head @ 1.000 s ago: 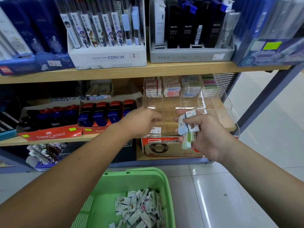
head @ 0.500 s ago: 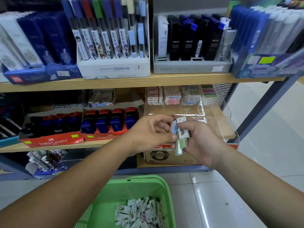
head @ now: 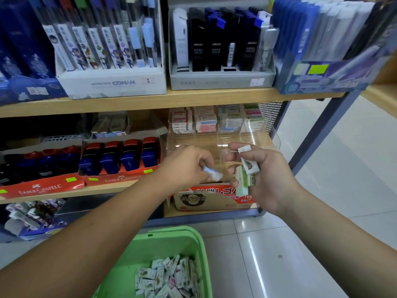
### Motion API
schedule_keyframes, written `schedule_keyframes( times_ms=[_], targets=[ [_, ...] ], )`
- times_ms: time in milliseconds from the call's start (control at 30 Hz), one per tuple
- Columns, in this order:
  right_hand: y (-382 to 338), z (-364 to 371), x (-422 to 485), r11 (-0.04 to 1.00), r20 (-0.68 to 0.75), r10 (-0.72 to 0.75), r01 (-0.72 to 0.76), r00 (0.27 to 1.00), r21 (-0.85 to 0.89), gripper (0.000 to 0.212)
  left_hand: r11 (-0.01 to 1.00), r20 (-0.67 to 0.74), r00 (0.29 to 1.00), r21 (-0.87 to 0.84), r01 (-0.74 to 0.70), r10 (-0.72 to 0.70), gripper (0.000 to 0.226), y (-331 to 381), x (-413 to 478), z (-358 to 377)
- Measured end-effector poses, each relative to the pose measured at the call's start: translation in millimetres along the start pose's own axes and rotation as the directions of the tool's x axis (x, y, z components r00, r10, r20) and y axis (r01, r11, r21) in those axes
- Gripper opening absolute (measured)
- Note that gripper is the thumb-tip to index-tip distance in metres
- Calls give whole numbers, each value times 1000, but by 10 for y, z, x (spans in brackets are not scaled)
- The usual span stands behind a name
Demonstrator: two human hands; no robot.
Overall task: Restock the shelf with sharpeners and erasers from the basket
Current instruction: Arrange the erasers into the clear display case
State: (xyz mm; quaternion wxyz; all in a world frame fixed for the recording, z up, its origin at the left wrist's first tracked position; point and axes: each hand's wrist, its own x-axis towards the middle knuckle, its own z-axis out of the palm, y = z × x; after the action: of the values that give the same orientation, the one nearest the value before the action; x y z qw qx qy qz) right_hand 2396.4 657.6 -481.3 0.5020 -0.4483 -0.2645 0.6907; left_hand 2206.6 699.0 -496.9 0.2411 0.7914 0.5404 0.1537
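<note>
The left hand pinches one small blue-and-white eraser between thumb and fingertips, in front of the clear plastic box on the middle shelf. At 3 o'clock from it, near but not touching, the right hand is curled around a small bundle of erasers. One white piece stands up between the fingers, and a pale green one sticks out at the lower side. How many pieces are in this bundle, I cannot tell.

At the back of the clear box, at 12 o'clock from the hands, stacks of packed erasers fill four compartments. The front compartments look bare. At 9 o'clock from the box, blue and red sharpeners stand in a red Faber-Castell carton.

At 6 o'clock, low in the view, the green basket stands on the tiled floor, with a loose pile of wrapped erasers inside. On the upper shelf stand display boxes of pens.
</note>
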Motion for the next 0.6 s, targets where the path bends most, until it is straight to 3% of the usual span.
schedule_keyframes(
  times_ms=[133, 267, 333, 400, 467, 533, 600],
  targets=[
    [-21, -50, -42, 1000, -18, 23, -23, 1000, 18, 34, 988, 60, 998, 156, 4, -14, 3, 96, 43, 77],
    [-33, -38, -56, 999, 4, 33, -34, 999, 26, 34, 911, 195, 980, 410, -35, -50, 16, 158, 109, 71],
    [-37, -32, -58, 999, 1, 27, -27, 1000, 39, 34, 923, 218, 976, 378, -71, -15, 19, 180, 113, 64],
    [-39, -29, -59, 998, -8, 15, -14, 1000, 57, 36, 986, 119, 993, 169, -19, -1, 20, 207, 71, 63],
    [-43, -32, -52, 997, -29, 3, -1, 1000, 78, 40, 970, 85, 994, -228, 90, -72, 11, 257, -1, 62],
    [-51, -33, -39, 994, -50, -4, 9, 999, 104, 43, 793, 243, 965, -567, 221, -95, 13, 344, -112, 57],
    [-54, -10, -27, 996, -74, -12, 19, 997, 87, 43, 675, 318, 947, -688, 267, -51, 25, 396, -200, 84]
  ],
)
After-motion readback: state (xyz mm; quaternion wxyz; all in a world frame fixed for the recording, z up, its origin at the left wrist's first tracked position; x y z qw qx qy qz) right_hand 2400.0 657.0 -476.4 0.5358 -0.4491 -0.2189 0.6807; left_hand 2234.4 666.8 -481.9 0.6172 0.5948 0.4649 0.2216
